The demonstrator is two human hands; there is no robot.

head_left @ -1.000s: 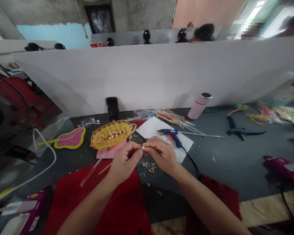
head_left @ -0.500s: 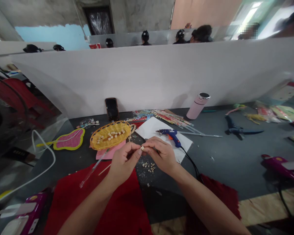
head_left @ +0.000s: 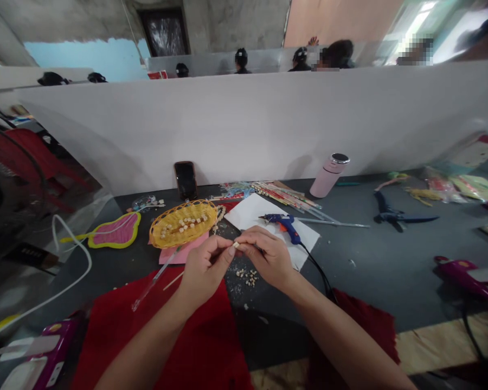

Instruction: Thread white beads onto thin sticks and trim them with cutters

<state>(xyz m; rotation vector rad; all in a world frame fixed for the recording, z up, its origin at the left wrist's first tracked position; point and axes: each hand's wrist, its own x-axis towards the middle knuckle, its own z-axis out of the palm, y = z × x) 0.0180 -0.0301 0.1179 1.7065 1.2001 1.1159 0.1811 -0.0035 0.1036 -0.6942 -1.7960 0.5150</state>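
Between the fingertips of both hands is a small pale cream piece (head_left: 236, 245), too small to name exactly. My left hand (head_left: 206, 266) pinches it from the left with thumb and forefinger. From the other side, my right hand (head_left: 269, 259) pinches it too, so the fingertips nearly meet. Below them on the dark table lies a loose pile of small cream pieces (head_left: 250, 277) among pale crumbs. Left of the hands stands a yellow woven basket (head_left: 162, 221) holding several similar pieces. A blue glue gun (head_left: 287, 223) rests on white paper (head_left: 254, 207) behind my right hand.
Red cloth (head_left: 195, 346) covers the front left of the table (head_left: 350, 276). A pink flask (head_left: 327, 177), a phone (head_left: 186, 180) and a bundle of sticks (head_left: 284, 196) stand or lie along the white partition (head_left: 244, 124). Dark pliers (head_left: 394, 214) lie at the right. A pink-and-yellow paddle (head_left: 116, 230) lies left.
Hardly anything differs. Both hands stay in the same place, pinching the small piece, which appears slightly turned. The view has shifted a touch.
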